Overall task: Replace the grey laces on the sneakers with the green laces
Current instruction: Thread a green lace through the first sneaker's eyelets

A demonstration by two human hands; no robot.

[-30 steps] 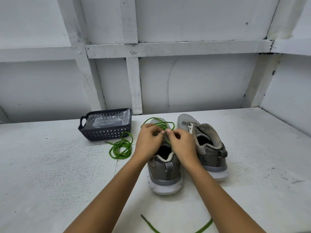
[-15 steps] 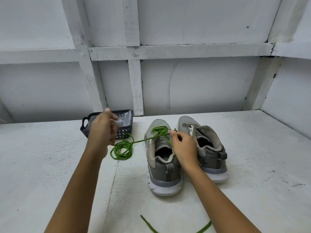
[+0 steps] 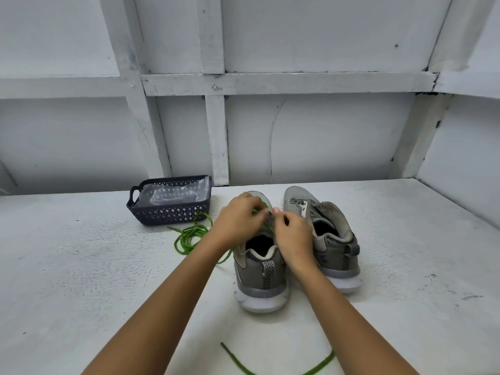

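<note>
Two grey sneakers stand side by side on the white table, heels toward me. Over the tongue of the left sneaker (image 3: 261, 269) both my hands meet. My left hand (image 3: 238, 220) and my right hand (image 3: 293, 235) each pinch the green lace (image 3: 189, 236) where it runs through the eyelets. The loose length of this lace lies coiled on the table left of the shoe. The right sneaker (image 3: 327, 236) has no lace in it that I can see. A second green lace (image 3: 270, 368) lies at the near edge of the view.
A dark perforated basket (image 3: 167, 212) with clear plastic inside stands at the back left, just behind the coiled lace. White walls with wooden framing close the table off at the back and right.
My left hand, which had pulled the lace out to the left near the basket, has come back to the left sneaker's tongue. My right hand stayed at the shoe.
</note>
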